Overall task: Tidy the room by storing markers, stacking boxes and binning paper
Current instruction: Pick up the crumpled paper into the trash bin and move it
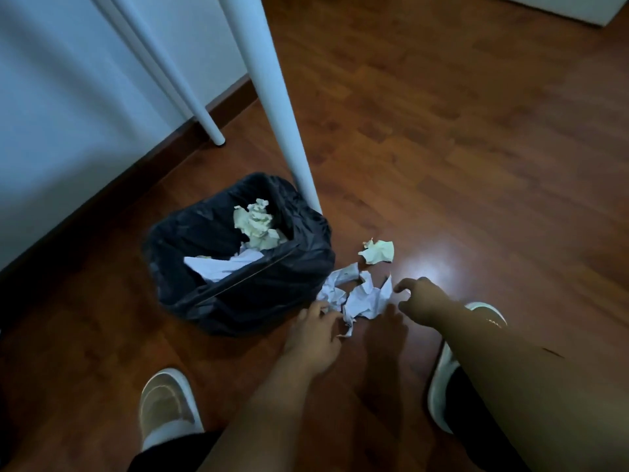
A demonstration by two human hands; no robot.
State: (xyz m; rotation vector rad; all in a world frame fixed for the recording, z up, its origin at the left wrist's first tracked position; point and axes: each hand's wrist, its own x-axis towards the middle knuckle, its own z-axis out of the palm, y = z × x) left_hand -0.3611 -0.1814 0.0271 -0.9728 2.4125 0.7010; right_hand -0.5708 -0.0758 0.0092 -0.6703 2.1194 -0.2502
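The left hand (315, 335) is low in the middle of the frame, and its fingers touch the left edge of the white paper (357, 296) on the floor (442, 148). I cannot tell if the fingers pinch the paper or just rest on it. The right hand (420, 299) is just right of the paper, with its fingers curled and its thumb apart from them, holding nothing. A small cream paper ball (377, 252) lies on the floor just above the white paper. The bin (296, 267), lined with a black bag, stands just left of the papers and has crumpled paper inside. A white table leg (272, 97) comes down beside the bin. Two pale shoes (166, 403) show at the bottom.
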